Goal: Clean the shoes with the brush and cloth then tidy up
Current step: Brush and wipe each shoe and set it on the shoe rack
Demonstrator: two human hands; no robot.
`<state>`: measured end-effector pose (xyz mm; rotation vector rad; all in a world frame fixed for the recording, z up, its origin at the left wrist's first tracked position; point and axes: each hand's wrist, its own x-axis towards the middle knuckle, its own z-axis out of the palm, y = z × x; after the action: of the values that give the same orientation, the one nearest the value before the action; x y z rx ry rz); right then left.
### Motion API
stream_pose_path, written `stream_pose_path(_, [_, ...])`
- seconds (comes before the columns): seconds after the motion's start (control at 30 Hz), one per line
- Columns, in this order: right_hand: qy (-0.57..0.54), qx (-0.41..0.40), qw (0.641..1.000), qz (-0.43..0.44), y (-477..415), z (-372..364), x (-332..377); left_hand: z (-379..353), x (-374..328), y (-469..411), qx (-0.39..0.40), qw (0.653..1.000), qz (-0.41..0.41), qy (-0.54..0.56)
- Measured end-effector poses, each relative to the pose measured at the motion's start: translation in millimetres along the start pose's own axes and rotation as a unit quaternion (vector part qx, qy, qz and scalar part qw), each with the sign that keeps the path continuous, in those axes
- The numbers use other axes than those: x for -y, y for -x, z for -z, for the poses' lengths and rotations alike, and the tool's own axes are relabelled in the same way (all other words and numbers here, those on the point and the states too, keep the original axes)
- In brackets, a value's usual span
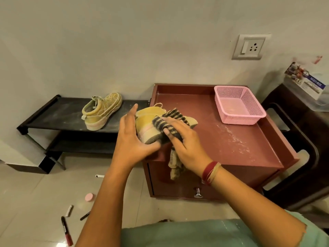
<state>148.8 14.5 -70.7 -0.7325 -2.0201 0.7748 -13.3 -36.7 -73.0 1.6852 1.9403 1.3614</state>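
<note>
The yellow sneaker [146,120] being cleaned is over the front left corner of the cabinet top [231,139], lying on its side with the heel and sole edge facing the camera. Whether its toe rests on the surface cannot be told.

The left hand [131,139] grips the sneaker at the heel: the fingers run up behind the heel and the thumb lies across the sole edge.

The striped cloth [164,122] is draped over the sneaker's upper side. The right hand [187,145] holds the cloth, which is wrapped over its fingers, and presses it against the sneaker. The loose end of the cloth hangs below the hand, in front of the cabinet. Red and tan threads [211,172] circle the right wrist.

The second sneaker [102,111], same colour, stands upright on the top shelf of the black shoe rack [49,120], just left of the cabinet, heel toward the camera.

The cabinet is red-brown with a raised rim. White dust marks its top surface. A pink plastic basket [239,106] stands at the rear right of the top, well apart from the sneaker. A metal drawer knob [198,192] is on the cabinet front.

On the tiled floor, front left, lie several markers [66,230] and a pink round lid [89,196]. A switch and socket plate [249,47] is on the wall above the cabinet. A dark chair [302,157] stands to the right of the cabinet.
</note>
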Motion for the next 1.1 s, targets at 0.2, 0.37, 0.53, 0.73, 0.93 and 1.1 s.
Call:
stream_pose_path(0.2, [0.086,-0.031,0.986,-0.142,-19,32,-33,10,5,-5,0.044,0.996,0.007,-0.078])
stream_pose_path(0.37, [0.037,0.051,0.998,-0.026,-3,9,-13,11,5,-6,0.036,0.998,0.002,-0.051])
stream_pose_path(0.53, [0.059,0.010,0.997,-0.041,-8,12,-14,9,2,-3,0.020,0.998,0.009,-0.051])
stream_pose_path(0.73, [-0.004,0.005,0.999,-0.039,-8,16,-17,9,3,-5,0.021,0.999,0.022,-0.037])
stream_pose_path(0.93, [-0.022,0.056,0.998,0.007,-1,13,-8,8,2,-7,0.014,0.999,0.023,-0.034])
stream_pose_path(1.1, [-0.016,-0.008,0.999,-0.041,-4,15,-6,7,0,-6,0.013,0.999,0.026,-0.037])
